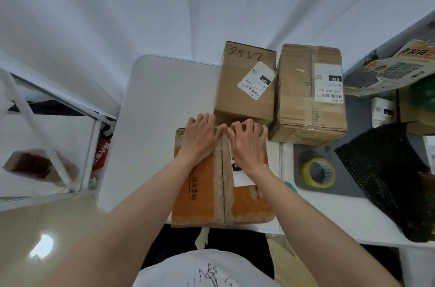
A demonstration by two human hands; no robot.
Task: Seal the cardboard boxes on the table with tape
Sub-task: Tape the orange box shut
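Cardboard box (207, 195) label under right hand (248, 145)

near box (221, 183) on table (155, 122) | two boxes behind | tape roll (319, 172) right

A small parcel-packing room, by the look of it: three used cardboard boxes (222, 176), two of them bearing printed shipping labels (256, 80) with barcodes, crowd a plain white worktop (160, 108) set against white walls. A roll of yellow tape (319, 173) and a sheet of black mesh padding (386, 178) lie on the worktop's right side, beside more printed cartons (397, 68). Pale wood flooring (47, 235) shows below.
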